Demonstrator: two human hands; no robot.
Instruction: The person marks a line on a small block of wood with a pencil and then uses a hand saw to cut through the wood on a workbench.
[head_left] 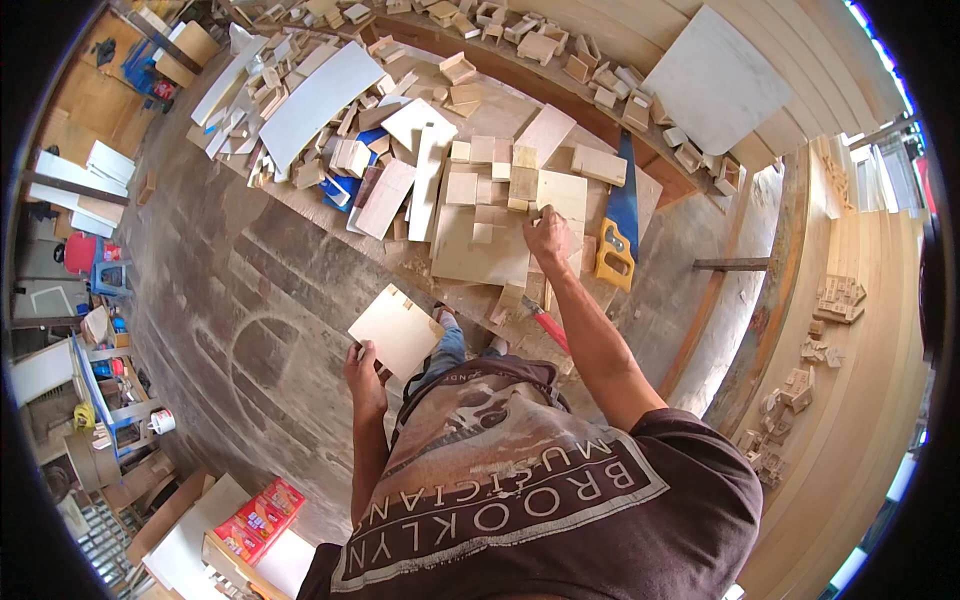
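Observation:
My left hand grips the edge of a flat, square, pale wooden panel with darker notched strips at its far and right corners. It is held in front of the workbench, left of my body. My right hand reaches over the bench with its fingers pinched together. Whatever is between its fingertips is too small to make out. Just beyond the fingers lies a light square wooden piece. Small wooden blocks sit to the left on a larger flat board.
A handsaw with a yellow handle lies right of my right hand. A red-handled tool rests at the bench's near edge. Offcuts and a long white board crowd the left side. Stacked planks stand at the right.

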